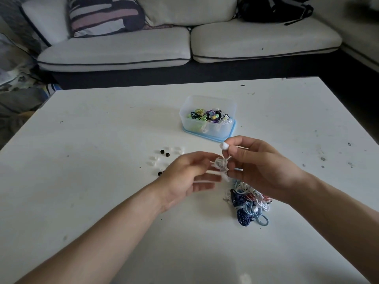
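Your left forearm (98,238) and right forearm (338,212) are stretching over the table (82,124), hands meeting just nearer you than the plastic box (207,128). Your right hand (260,167) is pinching a knotted white cord (220,163), its white bead (224,145) showing above the fingertips. Your left hand (190,177) is blurring, fingers half curled against the knot; can't tell if it's gripping. Cord pile (248,203) is lying well nearer than the box; loose beads (164,156) near-left of it.

Blurred fingers (205,178) of left hand (183,177)

Translucent plastic box (207,128); smooth white table (102,119).
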`<action>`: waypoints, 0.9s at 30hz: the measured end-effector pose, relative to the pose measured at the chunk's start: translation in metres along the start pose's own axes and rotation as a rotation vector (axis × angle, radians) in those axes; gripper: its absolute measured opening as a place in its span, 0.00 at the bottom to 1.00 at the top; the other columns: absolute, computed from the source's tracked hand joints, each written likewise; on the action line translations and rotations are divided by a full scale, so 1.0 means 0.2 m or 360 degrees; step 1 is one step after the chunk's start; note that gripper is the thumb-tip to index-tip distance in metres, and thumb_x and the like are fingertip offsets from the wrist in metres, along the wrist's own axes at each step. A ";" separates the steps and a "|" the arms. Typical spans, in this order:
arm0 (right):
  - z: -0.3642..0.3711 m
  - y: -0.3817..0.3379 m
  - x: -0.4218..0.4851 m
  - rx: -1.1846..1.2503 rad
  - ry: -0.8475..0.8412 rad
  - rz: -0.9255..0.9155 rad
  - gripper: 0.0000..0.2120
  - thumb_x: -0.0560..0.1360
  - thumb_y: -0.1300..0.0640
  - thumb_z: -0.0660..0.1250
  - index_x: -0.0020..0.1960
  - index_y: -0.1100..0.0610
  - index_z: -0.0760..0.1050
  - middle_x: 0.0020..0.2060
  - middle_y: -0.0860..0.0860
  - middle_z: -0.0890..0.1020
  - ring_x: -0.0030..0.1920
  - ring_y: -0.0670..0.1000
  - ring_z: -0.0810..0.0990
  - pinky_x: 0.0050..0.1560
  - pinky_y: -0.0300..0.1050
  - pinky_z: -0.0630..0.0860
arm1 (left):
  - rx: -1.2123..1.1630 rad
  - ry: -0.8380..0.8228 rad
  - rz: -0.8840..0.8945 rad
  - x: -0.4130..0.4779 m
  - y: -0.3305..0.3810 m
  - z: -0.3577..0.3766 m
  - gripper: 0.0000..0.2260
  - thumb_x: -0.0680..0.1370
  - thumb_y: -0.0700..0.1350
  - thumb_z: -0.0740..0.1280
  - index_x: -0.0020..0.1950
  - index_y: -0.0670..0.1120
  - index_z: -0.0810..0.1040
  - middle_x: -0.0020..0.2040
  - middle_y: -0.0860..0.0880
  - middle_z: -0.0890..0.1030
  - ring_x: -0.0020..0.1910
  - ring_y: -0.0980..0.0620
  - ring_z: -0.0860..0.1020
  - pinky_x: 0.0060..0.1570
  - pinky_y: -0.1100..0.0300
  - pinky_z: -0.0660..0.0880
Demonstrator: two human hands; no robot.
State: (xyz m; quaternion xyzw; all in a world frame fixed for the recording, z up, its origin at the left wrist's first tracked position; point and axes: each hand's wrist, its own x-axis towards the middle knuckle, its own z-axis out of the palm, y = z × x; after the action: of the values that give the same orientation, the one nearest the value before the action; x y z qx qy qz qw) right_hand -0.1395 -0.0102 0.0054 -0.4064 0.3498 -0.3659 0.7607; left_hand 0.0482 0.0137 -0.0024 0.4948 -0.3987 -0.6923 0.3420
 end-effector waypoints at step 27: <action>0.02 0.05 0.03 -0.0056 0.0327 0.0162 0.12 0.78 0.67 0.62 0.49 0.60 0.84 0.36 0.56 0.75 0.37 0.56 0.80 0.41 0.47 0.81 | -0.0477 0.0447 0.0002 -0.01 0.03 -0.01 0.17 0.71 0.30 0.72 0.58 0.40 0.75 0.45 0.40 0.85 0.41 0.47 0.84 0.42 0.61 0.81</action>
State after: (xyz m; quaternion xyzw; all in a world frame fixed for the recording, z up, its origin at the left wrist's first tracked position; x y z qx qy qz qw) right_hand -0.1300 -0.0098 -0.0038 -0.3617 0.4525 -0.3604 0.7311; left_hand 0.0506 0.0124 0.0031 0.5299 -0.2397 -0.6679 0.4644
